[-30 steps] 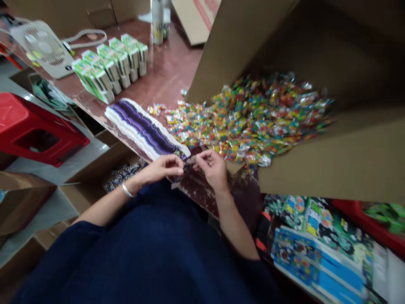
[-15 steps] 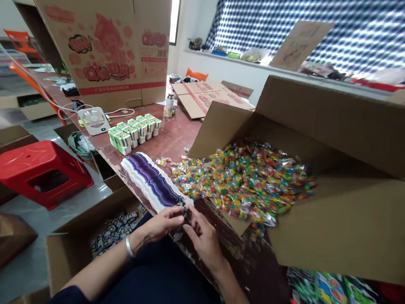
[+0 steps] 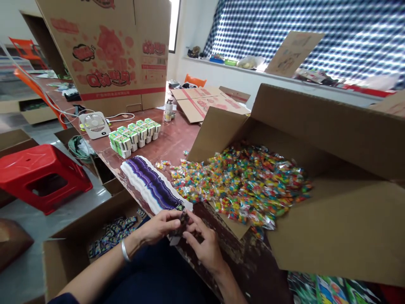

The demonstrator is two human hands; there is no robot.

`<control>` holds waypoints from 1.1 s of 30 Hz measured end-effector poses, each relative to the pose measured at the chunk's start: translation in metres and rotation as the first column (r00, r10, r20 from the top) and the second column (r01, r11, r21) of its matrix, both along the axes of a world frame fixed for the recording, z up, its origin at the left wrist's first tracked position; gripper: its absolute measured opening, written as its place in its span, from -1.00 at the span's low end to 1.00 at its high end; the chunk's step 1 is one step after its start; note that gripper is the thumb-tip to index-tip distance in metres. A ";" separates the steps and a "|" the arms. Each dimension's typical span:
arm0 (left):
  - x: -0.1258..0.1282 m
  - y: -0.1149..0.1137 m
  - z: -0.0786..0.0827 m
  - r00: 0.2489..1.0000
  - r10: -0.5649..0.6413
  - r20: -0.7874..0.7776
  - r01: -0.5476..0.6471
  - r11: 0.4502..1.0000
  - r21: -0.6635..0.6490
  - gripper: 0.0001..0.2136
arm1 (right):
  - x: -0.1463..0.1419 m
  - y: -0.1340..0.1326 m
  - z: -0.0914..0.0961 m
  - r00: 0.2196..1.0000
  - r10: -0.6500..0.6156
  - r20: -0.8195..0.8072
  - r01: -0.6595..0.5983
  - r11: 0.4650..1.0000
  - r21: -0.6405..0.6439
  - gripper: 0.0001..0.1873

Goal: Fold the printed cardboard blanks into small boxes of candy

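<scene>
Between my two hands, at the table's front edge, is a small dark printed folded card box (image 3: pixel 184 218). My left hand (image 3: pixel 158 227) pinches it between thumb and fingers. My right hand (image 3: pixel 204 244) has its fingertips on the other side, with index finger and thumb bent around it. The fingers hide part of it. Just beyond lies a long overlapping row of purple-and-white printed cards (image 3: pixel 152 181). To the right, a heap of clear packets of colourful candy (image 3: pixel 247 181) spills from a tipped cardboard box (image 3: pixel 332 219).
Below left, an open carton (image 3: pixel 63 261) holds many small dark packs (image 3: pixel 114 236). Bundled green-and-white cards (image 3: pixel 134 137), a small fan (image 3: pixel 95 124) and a bottle (image 3: pixel 168 110) stand farther back. A large carton (image 3: pixel 110 63) rises behind; a red stool (image 3: pixel 44 177) is at left.
My right fingers have opened slightly around the small card box, and my left hand has shifted a little left and down. The whole view has tilted up slightly.
</scene>
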State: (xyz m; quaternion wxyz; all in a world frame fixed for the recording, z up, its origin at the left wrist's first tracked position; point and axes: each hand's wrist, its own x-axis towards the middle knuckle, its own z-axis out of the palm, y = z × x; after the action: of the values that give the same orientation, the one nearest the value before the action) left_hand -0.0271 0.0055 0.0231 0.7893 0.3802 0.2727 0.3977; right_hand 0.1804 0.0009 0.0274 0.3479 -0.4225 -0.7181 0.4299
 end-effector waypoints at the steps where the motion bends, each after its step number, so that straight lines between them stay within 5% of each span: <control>1: 0.000 0.000 0.000 1.000 0.008 -0.010 -0.008 1.000 -0.007 -0.36 | 0.000 0.000 -0.002 1.000 -0.015 -0.024 0.015 1.000 -0.001 -0.53; 7: -0.004 0.001 0.013 0.956 -0.129 -0.264 0.202 0.941 0.270 -0.39 | 0.013 0.005 0.015 0.998 0.053 -0.028 -0.057 0.985 -0.162 -0.78; 11: 0.001 -0.004 0.006 0.894 -0.049 -0.445 0.219 0.915 0.338 -0.51 | 0.026 0.012 0.023 0.974 0.198 0.109 -0.155 0.937 -0.314 -0.71; 13: 0.008 -0.005 -0.003 0.889 0.018 -0.457 0.148 0.934 0.326 -0.59 | 0.028 0.013 0.016 0.998 -0.043 0.043 0.053 0.955 -0.293 -0.65; 16: 0.021 -0.005 -0.014 0.891 0.231 -0.390 -0.111 0.945 0.307 -0.67 | 0.021 0.010 -0.004 0.926 -0.364 -0.099 0.335 0.914 -0.230 -0.52; 19: 0.033 -0.003 -0.019 0.834 0.431 -0.344 -0.337 0.892 0.300 -0.70 | 0.009 0.005 -0.020 0.917 -0.385 -0.107 0.355 0.908 -0.224 -0.48; 23: 0.044 0.000 -0.025 0.797 0.529 -0.291 -0.489 0.848 0.204 -0.73 | 0.000 0.006 -0.033 0.878 -0.474 -0.063 0.462 0.875 -0.146 -0.53; 26: 0.049 0.000 -0.030 0.771 0.597 -0.224 -0.583 0.802 0.130 -0.46 | -0.002 0.009 -0.042 0.837 -0.538 -0.102 0.531 0.843 -0.083 -0.47; 28: 0.047 0.000 -0.032 0.796 0.561 -0.227 -0.539 0.828 0.157 -0.34 | -0.002 0.012 -0.049 0.824 -0.550 -0.135 0.547 0.835 -0.059 -0.41; 33: 0.027 0.002 -0.026 0.879 0.333 -0.340 -0.243 0.928 0.281 -0.49 | -0.002 0.013 -0.059 0.824 -0.551 -0.132 0.550 0.834 -0.047 -0.47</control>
State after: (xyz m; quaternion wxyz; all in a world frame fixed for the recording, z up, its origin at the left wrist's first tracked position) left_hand 0.0003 0.0077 -0.0026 0.6030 0.4939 0.4268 0.4586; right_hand 0.1785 0.0140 -0.0318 0.5051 -0.5814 -0.5381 0.3423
